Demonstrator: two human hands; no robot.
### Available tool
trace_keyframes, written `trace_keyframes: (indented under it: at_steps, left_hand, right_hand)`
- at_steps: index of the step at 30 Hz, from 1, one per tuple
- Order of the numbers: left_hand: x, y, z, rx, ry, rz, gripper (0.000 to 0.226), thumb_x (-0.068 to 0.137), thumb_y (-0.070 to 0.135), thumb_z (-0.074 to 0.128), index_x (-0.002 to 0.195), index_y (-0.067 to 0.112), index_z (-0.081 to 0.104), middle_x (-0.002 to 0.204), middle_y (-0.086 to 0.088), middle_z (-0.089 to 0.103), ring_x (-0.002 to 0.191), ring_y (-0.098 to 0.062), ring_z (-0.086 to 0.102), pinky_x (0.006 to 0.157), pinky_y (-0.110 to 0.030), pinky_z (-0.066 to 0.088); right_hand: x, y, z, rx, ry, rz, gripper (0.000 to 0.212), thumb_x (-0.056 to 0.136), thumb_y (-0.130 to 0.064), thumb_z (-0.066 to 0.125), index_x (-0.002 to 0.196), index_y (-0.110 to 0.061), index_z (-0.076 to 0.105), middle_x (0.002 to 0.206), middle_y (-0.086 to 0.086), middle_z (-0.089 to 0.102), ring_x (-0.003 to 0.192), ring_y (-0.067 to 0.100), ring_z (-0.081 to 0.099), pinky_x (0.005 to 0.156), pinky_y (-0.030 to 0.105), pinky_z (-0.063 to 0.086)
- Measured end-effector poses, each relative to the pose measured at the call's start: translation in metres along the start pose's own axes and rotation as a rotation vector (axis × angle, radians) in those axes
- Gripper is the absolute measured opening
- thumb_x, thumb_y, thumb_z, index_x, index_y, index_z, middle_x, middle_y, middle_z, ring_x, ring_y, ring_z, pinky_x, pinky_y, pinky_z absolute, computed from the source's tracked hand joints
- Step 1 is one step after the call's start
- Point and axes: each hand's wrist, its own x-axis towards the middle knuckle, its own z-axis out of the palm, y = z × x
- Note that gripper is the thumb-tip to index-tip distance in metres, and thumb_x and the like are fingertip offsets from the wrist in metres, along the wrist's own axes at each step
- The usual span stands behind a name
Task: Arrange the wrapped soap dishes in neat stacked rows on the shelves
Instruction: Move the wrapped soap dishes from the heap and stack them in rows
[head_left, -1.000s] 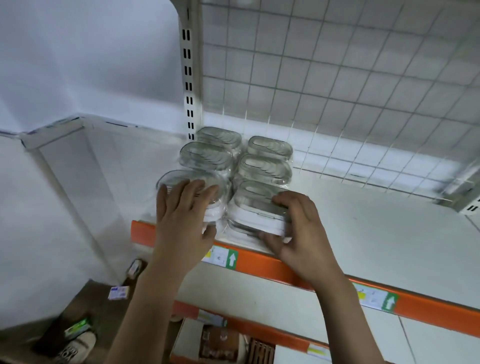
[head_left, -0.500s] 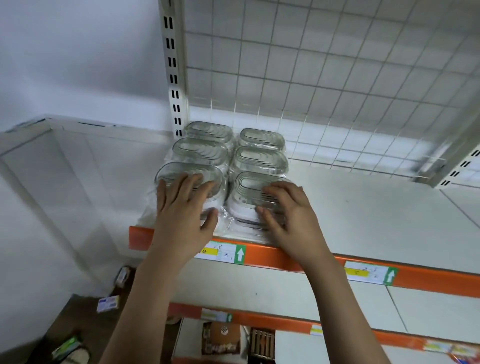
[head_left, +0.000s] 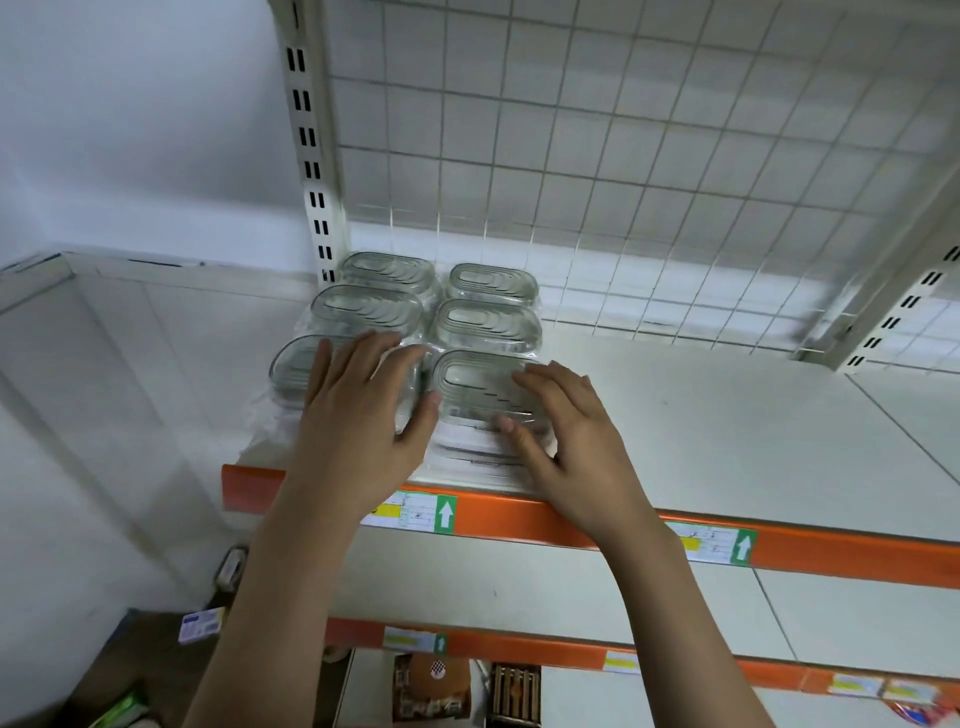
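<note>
Your left hand (head_left: 358, 415) covers much of the front-left soap dish stack (head_left: 291, 374), and your right hand (head_left: 566, 441) hides the near right corner of the front-right stack (head_left: 478, 384). You cannot count the layers in either. Print on the price labels (head_left: 415, 512) is too small to read. Goods on the bottom shelf (head_left: 431, 686) are cut off by the lower edge.

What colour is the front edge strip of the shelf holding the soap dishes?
Orange, with white price labels bearing green arrow tags; the front edge strip shows plainly in the head view.

Clear ridged soap dishes (head_left: 485, 325); orange shelf edge (head_left: 571, 525); white wire grid (head_left: 623, 156).
</note>
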Motion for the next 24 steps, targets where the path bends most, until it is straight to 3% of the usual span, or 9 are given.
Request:
trace_keyframes:
  at_steps: [4, 9, 16, 22, 24]
  left_hand:
    - [0.008, 0.044, 0.016, -0.024, -0.02, 0.052, 0.045, 0.085, 0.038, 0.044, 0.111, 0.006, 0.063, 0.113, -0.009, 0.061, 0.107, -0.028, 0.053, 0.099, -0.037, 0.032]
    - [0.006, 0.119, 0.058, -0.06, -0.011, 0.022, 0.042, 0.084, 0.034, 0.045, 0.108, 0.007, 0.065, 0.11, -0.009, 0.062, 0.103, -0.025, 0.05, 0.093, -0.04, 0.042]
    - [-0.019, 0.269, 0.13, -0.042, -0.181, -0.1, 0.043, 0.081, 0.037, 0.042, 0.105, 0.012, 0.067, 0.108, -0.006, 0.065, 0.104, -0.031, 0.061, 0.09, -0.045, 0.046]
    - [-0.029, 0.362, 0.169, -0.086, -0.292, -0.086, 0.039, 0.081, 0.039, 0.042, 0.1, 0.017, 0.069, 0.103, 0.0, 0.067, 0.099, -0.027, 0.063, 0.085, -0.042, 0.047]
    - [-0.028, 0.377, 0.178, -0.098, -0.331, -0.102, 0.033, 0.084, 0.034, 0.049, 0.105, 0.017, 0.068, 0.108, 0.001, 0.065, 0.105, -0.026, 0.06, 0.09, -0.041, 0.044]
  right_hand:
    - [-0.016, 0.028, -0.027, 0.001, -0.002, 0.049, 0.049, 0.093, -0.047, 0.042, 0.13, -0.018, 0.053, 0.136, -0.001, 0.051, 0.134, 0.015, 0.035, 0.114, 0.019, 0.011]
    - [-0.048, 0.088, -0.075, -0.006, -0.015, 0.103, 0.052, 0.092, -0.048, 0.038, 0.133, -0.018, 0.051, 0.137, -0.002, 0.05, 0.134, 0.014, 0.034, 0.115, 0.026, 0.014]
    - [-0.121, 0.196, -0.179, -0.062, -0.07, 0.16, 0.048, 0.091, -0.04, 0.042, 0.13, -0.014, 0.053, 0.132, 0.002, 0.054, 0.13, 0.019, 0.039, 0.114, 0.037, 0.026]
    - [-0.173, 0.26, -0.241, -0.069, -0.028, 0.279, 0.045, 0.086, -0.029, 0.049, 0.127, -0.012, 0.055, 0.128, 0.004, 0.056, 0.124, 0.02, 0.042, 0.108, 0.029, 0.03]
    - [-0.183, 0.274, -0.251, -0.065, -0.015, 0.3, 0.045, 0.086, -0.028, 0.049, 0.127, -0.011, 0.056, 0.127, 0.004, 0.056, 0.123, 0.019, 0.043, 0.108, 0.034, 0.033]
